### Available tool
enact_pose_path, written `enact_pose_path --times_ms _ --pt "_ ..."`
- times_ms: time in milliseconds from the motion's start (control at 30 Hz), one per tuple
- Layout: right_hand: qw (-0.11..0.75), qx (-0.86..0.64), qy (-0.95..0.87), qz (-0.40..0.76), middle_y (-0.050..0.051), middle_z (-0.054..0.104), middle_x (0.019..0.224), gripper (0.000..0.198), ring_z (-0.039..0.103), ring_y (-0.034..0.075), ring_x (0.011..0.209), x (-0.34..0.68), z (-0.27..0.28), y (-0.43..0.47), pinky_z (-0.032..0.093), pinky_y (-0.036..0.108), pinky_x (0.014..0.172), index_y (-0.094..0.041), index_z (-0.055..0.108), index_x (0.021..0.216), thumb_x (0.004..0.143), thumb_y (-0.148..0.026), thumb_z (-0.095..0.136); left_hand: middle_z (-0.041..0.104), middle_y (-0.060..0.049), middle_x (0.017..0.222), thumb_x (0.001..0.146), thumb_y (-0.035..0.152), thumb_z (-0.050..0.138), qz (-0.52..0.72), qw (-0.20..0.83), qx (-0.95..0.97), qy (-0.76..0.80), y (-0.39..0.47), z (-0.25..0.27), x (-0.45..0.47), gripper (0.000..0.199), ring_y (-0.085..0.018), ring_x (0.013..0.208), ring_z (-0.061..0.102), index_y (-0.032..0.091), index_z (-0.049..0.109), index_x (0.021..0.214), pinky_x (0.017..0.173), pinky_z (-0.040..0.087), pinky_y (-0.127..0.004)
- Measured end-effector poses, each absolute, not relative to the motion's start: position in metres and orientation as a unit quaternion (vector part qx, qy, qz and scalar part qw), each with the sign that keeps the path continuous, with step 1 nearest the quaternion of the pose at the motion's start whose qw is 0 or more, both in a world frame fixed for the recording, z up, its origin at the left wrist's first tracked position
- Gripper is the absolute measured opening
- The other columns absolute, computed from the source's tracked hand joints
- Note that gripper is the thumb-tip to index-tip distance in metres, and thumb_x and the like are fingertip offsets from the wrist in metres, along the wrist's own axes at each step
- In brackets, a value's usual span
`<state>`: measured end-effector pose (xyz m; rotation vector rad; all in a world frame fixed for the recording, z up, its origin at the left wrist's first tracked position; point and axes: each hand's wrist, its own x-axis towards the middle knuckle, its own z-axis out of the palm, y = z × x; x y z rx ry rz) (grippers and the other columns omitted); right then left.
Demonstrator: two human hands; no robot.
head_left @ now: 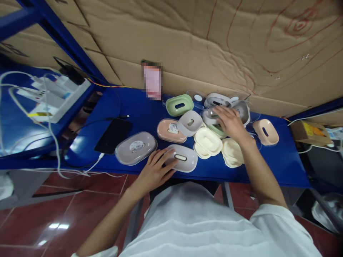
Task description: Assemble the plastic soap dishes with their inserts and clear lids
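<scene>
My left hand [158, 166], fingers apart, rests over the left end of a light grey oval soap dish [189, 166] with a slot, near the table's front edge. Farther back, my right hand [232, 123] reaches over the pile, its fingers on the rim of a grey soap dish [207, 117]. Part of that dish is hidden under the fingers. Beside it lie a slotted grey-pink dish [190, 123] and a green dish [179, 105]. Cream oval trays [207, 141] are stacked in front. A labelled pink soap box [171, 131] and a labelled grey soap box [136, 148] sit to the left.
A black phone [114, 135] with a white cable lies on the blue table [144, 116]. A peach dish [266, 132] stands at the right. Cardboard [187, 46] walls the back, with a blurred-out upright object [152, 81] against it. Chargers and cables [50, 94] crowd the left.
</scene>
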<state>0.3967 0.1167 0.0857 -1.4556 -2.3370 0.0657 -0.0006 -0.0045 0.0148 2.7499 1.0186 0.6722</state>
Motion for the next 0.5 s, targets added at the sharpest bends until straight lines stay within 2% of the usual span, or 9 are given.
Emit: enact_pose_path --times_ms 133,267,367,433,500 --pt "0.192 -0.507 -0.839 0.040 0.000 0.058 0.161 0.043 0.047 0.029 0.153 0.376 0.100 0.111 0.027 0.064 0.132 -0.034 0.055 0.155 0.113 -0.034 0.051 0.063 -0.012 0.156 0.104 0.024 0.063 0.202 0.072 0.922 0.321 -0.014 0.021 0.007 0.030 -0.034 0.150 0.054 0.024 0.072 0.133 0.125 0.042 -0.059" --pt "0.186 -0.437 -0.878 0.061 0.003 0.065 0.154 0.042 0.056 0.029 0.147 0.335 0.095 0.044 0.041 0.058 0.126 -0.035 0.059 0.153 0.111 -0.031 0.054 0.069 -0.011 0.149 0.103 0.021 0.067 0.215 0.065 0.923 0.314 -0.015 0.024 0.009 0.030 -0.032 0.145 0.060 0.024 0.072 0.132 0.126 0.042 -0.056" --pt "0.145 -0.363 -0.916 0.093 0.010 0.060 0.159 0.056 0.056 0.031 0.148 0.309 0.070 -0.009 0.046 0.056 0.124 -0.026 0.054 0.158 0.106 -0.047 0.065 0.073 -0.012 0.141 0.103 0.022 0.068 0.226 0.034 0.925 0.304 -0.014 0.023 0.009 0.028 -0.030 0.137 0.067 0.021 0.071 0.131 0.121 0.047 -0.052" --pt "0.128 -0.360 -0.919 0.094 0.012 0.059 0.160 0.057 0.054 0.030 0.150 0.297 0.048 -0.030 0.046 0.055 0.125 -0.023 0.054 0.158 0.106 -0.043 0.066 0.075 -0.011 0.138 0.104 0.023 0.068 0.223 0.028 0.928 0.296 -0.013 0.020 0.009 0.026 -0.029 0.133 0.069 0.021 0.071 0.129 0.118 0.049 -0.051" --pt "0.132 -0.369 -0.916 0.086 0.013 0.061 0.158 0.050 0.055 0.029 0.150 0.291 0.031 -0.041 0.046 0.054 0.126 -0.021 0.057 0.155 0.107 -0.032 0.065 0.075 -0.010 0.139 0.104 0.022 0.068 0.217 0.035 0.931 0.291 -0.013 0.016 0.008 0.025 -0.029 0.133 0.069 0.022 0.071 0.129 0.117 0.050 -0.050"
